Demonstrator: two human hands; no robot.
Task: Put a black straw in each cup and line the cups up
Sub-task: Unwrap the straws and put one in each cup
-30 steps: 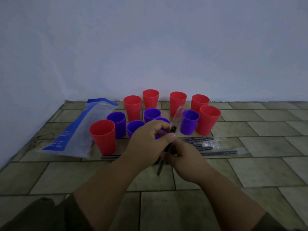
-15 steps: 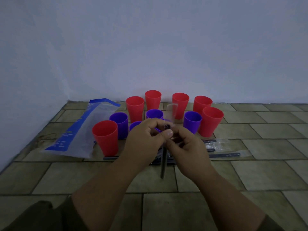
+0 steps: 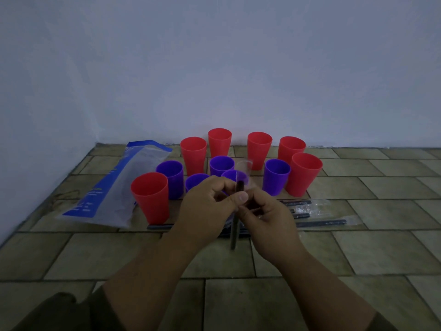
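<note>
Head view: on the tiled floor (image 3: 381,247), a blue-and-clear plastic bag (image 3: 114,187) lies at the left. Six red cups (image 3: 149,197) and five purple cups (image 3: 276,175) stand clustered by the far wall. The left hand (image 3: 207,211) and right hand (image 3: 267,218) meet in front, partly hiding two purple ones. Both hands pinch one upright black straw (image 3: 233,237), its clear wrapper (image 3: 243,168) poking up. Wrapped straws (image 3: 319,222) lie on the floor behind; their number is unclear.

A blue-and-clear plastic bag (image 3: 105,194) lies flat on the tiled floor (image 3: 358,247), close to the room's corner. A pale plain wall (image 3: 238,68) rises behind it.
</note>
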